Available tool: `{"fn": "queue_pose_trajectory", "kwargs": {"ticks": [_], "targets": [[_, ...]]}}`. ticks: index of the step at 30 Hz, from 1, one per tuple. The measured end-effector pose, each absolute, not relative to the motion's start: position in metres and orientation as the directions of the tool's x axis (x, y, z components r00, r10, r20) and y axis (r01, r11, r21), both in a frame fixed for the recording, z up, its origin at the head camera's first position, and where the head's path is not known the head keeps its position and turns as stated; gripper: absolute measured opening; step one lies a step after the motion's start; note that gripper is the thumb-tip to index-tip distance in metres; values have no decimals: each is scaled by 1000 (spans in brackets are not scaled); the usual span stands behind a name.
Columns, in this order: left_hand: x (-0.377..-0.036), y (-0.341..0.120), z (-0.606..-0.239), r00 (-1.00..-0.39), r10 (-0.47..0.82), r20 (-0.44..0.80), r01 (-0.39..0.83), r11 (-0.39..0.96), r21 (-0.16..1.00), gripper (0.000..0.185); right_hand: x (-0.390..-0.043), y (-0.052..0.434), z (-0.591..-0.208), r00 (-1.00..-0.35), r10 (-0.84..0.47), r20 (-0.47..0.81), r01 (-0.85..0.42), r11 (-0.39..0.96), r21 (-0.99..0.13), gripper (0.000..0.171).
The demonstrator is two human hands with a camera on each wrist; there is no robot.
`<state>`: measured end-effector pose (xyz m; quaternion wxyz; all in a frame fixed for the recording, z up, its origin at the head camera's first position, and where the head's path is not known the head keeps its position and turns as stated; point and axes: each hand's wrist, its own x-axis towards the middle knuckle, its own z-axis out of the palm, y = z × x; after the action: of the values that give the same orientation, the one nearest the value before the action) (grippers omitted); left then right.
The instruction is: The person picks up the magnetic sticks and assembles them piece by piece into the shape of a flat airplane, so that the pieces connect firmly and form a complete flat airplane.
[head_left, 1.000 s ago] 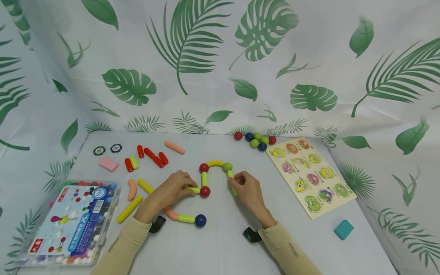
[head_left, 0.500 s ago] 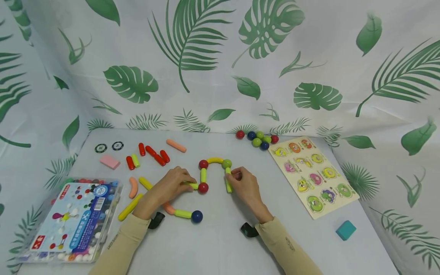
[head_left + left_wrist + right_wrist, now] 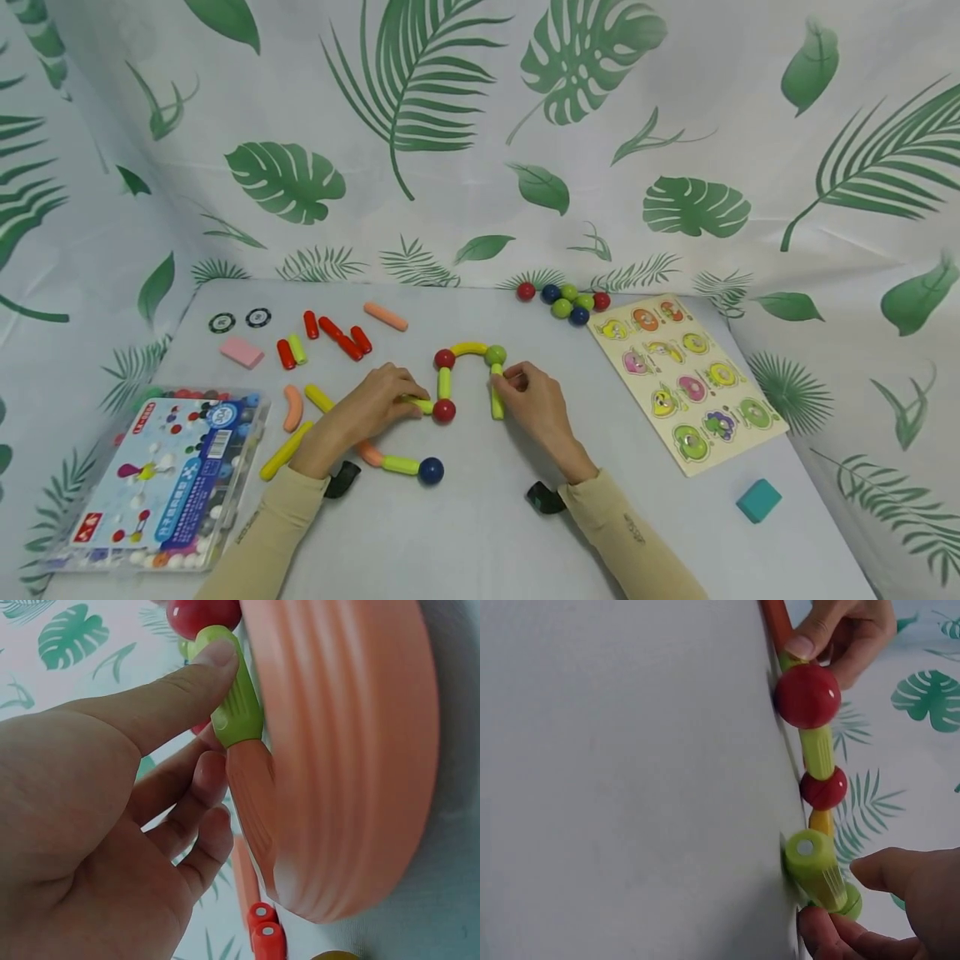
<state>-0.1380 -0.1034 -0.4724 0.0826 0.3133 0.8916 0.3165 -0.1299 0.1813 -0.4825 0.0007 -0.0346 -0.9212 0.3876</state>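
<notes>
My left hand pinches a short light-green stick between thumb and fingers. One end of it meets a red ball; an orange curved piece fills the near part of the left wrist view. From that ball a green stick leads to a second red ball, then a yellow curved stick and a green ball. Another green stick extends from the green ball. My right hand is beside it, thumb apart from the stick and fingertips close by.
A blue ball ends the chain's near side. Red sticks and yellow sticks lie at left, by a clear box of model parts. Loose balls, a fruit puzzle board and a teal block are at right.
The green stick under the right hand has swung from a slant to nearly straight toward me. The right hand has shifted slightly. The left hand keeps its pinch.
</notes>
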Motion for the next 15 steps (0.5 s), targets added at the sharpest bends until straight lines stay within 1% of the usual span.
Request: {"fn": "queue_pose_trajectory", "kwargs": {"ticks": [3,7,12,15], "targets": [[-139,-104,-472,-795,605,48,497,604,624,24,-135,189,-479,-997,70,13,40,699,-714,27],[-139,-105,-471,-802,596,48,489,608,625,23,-155,210,-471,-984,145,100,31,704,-709,26],[-137,-107,-473,-807,589,48,487,616,619,24,-192,244,-470,-929,269,254,20,723,-690,27],[-137,-106,-473,-806,590,56,495,618,610,24,-209,261,-472,-898,328,293,47,734,-677,29]]}}
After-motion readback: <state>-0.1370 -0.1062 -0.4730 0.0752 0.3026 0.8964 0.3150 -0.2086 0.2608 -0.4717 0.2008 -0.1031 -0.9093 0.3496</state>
